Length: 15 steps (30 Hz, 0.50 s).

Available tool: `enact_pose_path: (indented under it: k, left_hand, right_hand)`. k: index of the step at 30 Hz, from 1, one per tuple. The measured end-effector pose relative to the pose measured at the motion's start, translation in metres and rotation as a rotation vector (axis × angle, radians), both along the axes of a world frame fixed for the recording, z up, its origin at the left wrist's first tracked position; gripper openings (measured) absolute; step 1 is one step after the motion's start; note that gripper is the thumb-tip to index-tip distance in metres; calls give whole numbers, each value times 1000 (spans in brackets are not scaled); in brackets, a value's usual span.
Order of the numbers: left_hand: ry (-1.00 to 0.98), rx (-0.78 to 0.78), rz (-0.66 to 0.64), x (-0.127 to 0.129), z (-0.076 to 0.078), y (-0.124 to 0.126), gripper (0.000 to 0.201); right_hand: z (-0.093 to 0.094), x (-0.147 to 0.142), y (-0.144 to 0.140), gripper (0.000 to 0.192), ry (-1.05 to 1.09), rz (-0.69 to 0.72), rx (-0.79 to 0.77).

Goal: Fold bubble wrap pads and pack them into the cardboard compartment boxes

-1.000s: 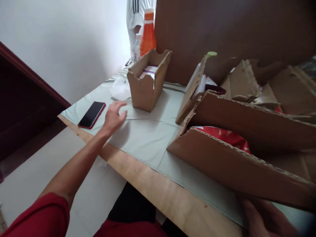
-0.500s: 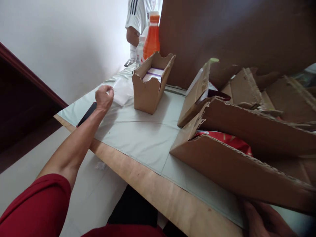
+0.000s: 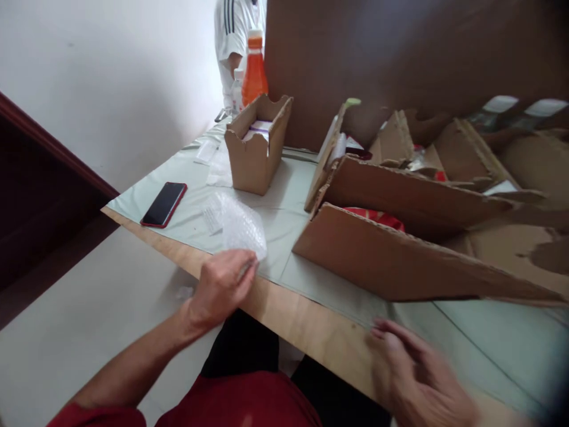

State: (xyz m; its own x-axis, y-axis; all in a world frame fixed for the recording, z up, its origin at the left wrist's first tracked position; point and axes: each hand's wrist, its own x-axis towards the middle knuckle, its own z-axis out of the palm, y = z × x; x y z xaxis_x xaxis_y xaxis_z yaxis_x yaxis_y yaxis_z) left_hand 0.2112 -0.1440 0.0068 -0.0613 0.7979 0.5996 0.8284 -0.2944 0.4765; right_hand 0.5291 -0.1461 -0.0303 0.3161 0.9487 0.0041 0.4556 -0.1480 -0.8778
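While the red-edged black phone [image 3: 163, 204] lies flat far left, the left hand [image 3: 221, 287] pinches a clear bubble-wrap sheet [image 3: 237, 223] — it sticks up past the fingertips [image 3: 249, 265], over the table edge [image 3: 293, 320]. The right hand [image 3: 422, 385] is blurry — fingers spread, holding nothing.

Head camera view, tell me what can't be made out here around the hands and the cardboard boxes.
- Right hand: motion-blurred in the head view, so finger pose is unclear.
- Left hand: grips a bubble wrap piece; its fingertips are hidden under the wrap.
- Large cardboard box: its walls hide all but a red patch inside.
- Small cardboard box: contents too small to identify.
- Person in a white shirt: cut off by the top edge.
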Motion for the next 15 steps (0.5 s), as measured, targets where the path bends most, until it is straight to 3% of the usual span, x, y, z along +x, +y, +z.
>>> enact_pose_path:
  k: [4, 5, 7, 9, 12, 15]
  left_hand:
    - [-327, -268, -169, 69, -12, -22, 14]
    - [-446, -362, -230, 83, -13, -25, 12]
    - [-654, -543, -392, 105, -12, -31, 14]
    - [-728, -617, -539, 115, -12, -37, 25]
    - [-535, -341, -543, 108, -13, -45, 34]
    - [-245, -54, -412, 88, -7, -39, 43]
  right_hand:
    - [7, -30, -18, 55, 291, 457, -105]
    - [5, -33, -19, 62, 366, 497, -112]
    - [1, -33, -18, 71, 455, 438, -124]
    - [-3, -27, -16, 73, 516, 330, -182]
    - [-3, -10, -13, 60, 539, 298, -240]
    - [9, 10, -11, 35, 363, 456, -165]
